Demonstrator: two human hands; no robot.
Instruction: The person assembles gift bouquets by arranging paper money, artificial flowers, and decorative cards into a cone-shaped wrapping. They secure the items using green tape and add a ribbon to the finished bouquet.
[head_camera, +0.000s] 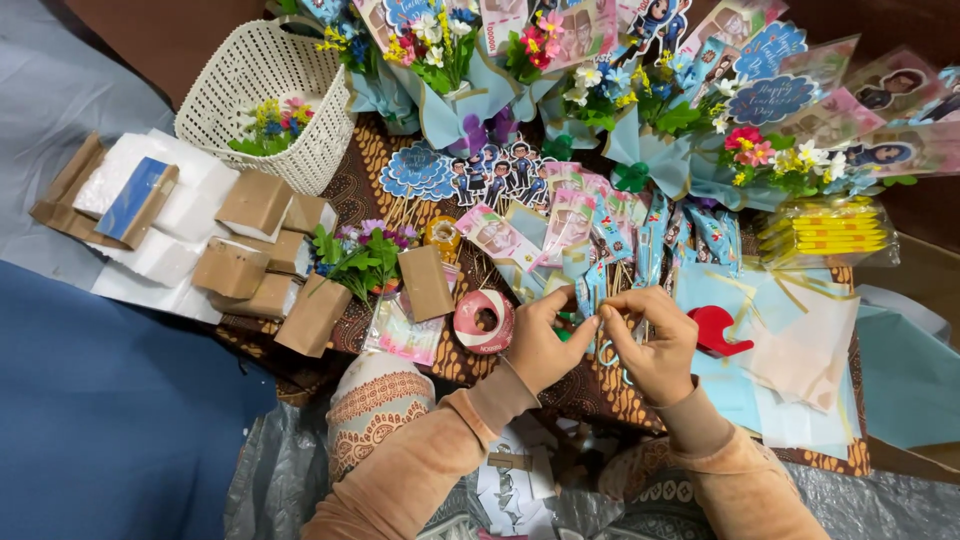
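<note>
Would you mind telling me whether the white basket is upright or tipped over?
Tipped. The basket lies on its side, its mouth facing the camera, with small flowers visible inside.

Both hands meeting over patterned cloth (380, 180): left hand (540, 345) & right hand (655, 350) pinching small piece betw. fingertips; tape roll (483, 322) lying just left, red dispenser (718, 330) right.
</note>
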